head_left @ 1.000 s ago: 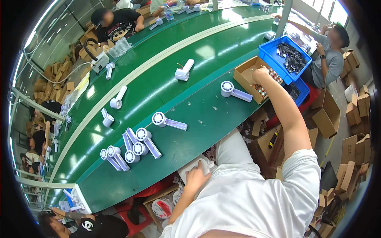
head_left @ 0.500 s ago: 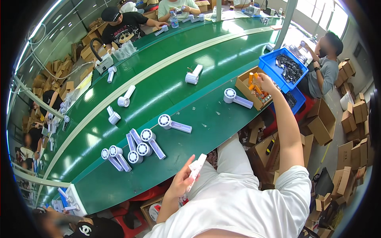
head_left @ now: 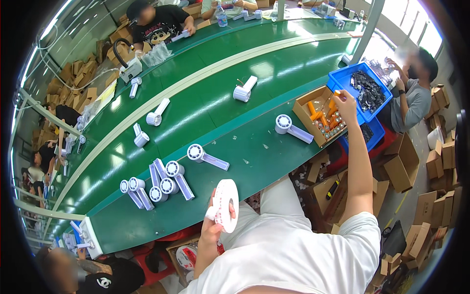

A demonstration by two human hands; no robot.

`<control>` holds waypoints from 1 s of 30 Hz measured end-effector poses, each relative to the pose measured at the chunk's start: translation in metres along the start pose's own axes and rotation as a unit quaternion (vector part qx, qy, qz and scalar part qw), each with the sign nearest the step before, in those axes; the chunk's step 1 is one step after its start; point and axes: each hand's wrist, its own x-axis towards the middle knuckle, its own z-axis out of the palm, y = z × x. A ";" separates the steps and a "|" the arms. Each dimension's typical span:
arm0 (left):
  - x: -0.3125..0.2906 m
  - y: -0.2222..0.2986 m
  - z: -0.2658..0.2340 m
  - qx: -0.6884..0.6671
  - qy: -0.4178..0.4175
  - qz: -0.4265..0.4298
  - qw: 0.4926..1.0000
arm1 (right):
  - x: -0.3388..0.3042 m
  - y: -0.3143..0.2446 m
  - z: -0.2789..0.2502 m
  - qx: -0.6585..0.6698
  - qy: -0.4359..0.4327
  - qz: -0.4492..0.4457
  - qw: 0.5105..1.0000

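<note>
The left hand holds a white roll of stickers up in front of the person's body, just below the near edge of the green worktop. Its grip is closed around the roll, with the thumb on the flat side. The right hand reaches far out over a brown cardboard box that sits at the right end of the worktop. Its grip pinches a small orange part, though the part is tiny, so it may be touching more than one. More orange parts lie inside the box. A blue bin full of dark pieces stands just beside the box. A white fan lies on the worktop near the box, and a bunch of white fans lies to the left
</note>
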 end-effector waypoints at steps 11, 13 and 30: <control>0.058 -0.002 0.050 0.049 -0.043 -0.013 0.998 | 0.003 -0.033 -0.004 0.086 0.093 0.111 0.986; 0.060 -0.004 0.061 0.050 -0.035 -0.022 0.998 | 0.005 -0.024 0.000 0.067 0.131 0.009 0.989; 0.051 -0.011 0.059 0.069 0.003 0.007 0.998 | 0.012 -0.011 0.057 -0.321 -0.307 -0.008 0.896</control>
